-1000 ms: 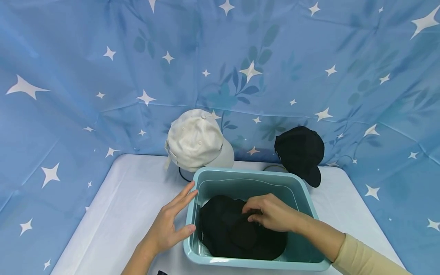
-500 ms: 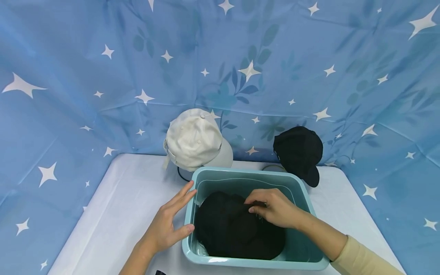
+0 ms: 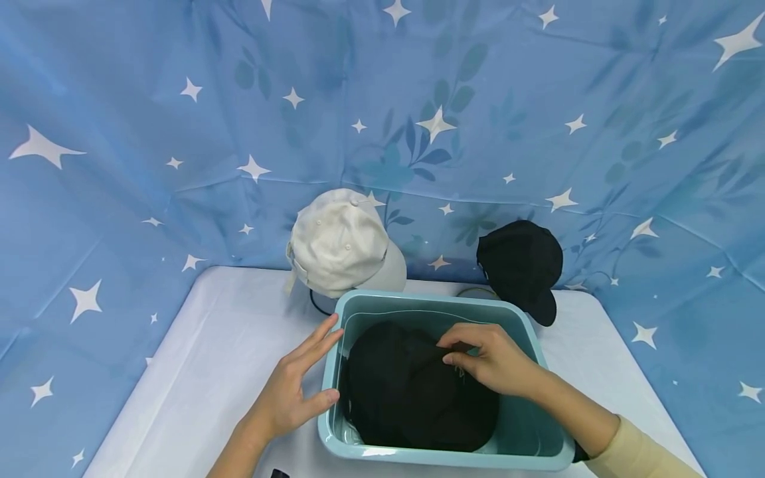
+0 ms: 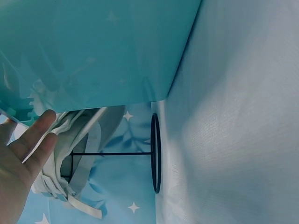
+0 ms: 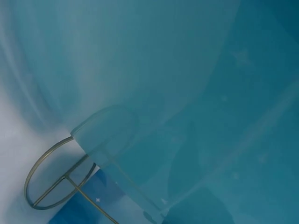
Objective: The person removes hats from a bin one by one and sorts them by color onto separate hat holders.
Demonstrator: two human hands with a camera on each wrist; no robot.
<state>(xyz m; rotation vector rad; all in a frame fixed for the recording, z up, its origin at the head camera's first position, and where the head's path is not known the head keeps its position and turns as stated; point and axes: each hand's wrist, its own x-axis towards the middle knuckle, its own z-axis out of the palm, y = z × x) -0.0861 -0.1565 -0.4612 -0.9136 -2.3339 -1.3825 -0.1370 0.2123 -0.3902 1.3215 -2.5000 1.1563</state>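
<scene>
- The counter (image 3: 239, 332) has a smooth-looking white cover, so the tub could slide if a pull from inside outweighs the light touch on its left side.
- The blue-green tub (image 3: 466, 458) stands just in front of the two raised caps; a shove away from the person could push it into a stand.
- The black cap (image 3: 400, 392) lies inside the tub, mostly toward its left end. Held by only a small fold, it might slip. The dark cloth merges, so I cannot tell whether another cap sits beneath; if one does, it could be dragged along.
- The white cap (image 3: 340, 242) sits behind the tub's far left corner on a black wire stand (image 4: 112, 153), whose thin stem looks likely to topple if bumped.
- The second black cap (image 3: 520, 262) is behind the far right corner, apparently on the brass-coloured stand (image 5: 66, 177), with a similar risk.
- The right grip (image 3: 499, 358) reaches over the tub's right side, thumb and fingers seemingly pinching the black cap's raised crown. Most of the cap lies left of and below the fingertips, so a lift would probably leave it hanging lopsided.
- The left grip (image 3: 285, 392) holds no cap; its straight fingers touch the tub's left side.
- A pale emblem (image 3: 459, 370) shows just below the right thumb.
</scene>
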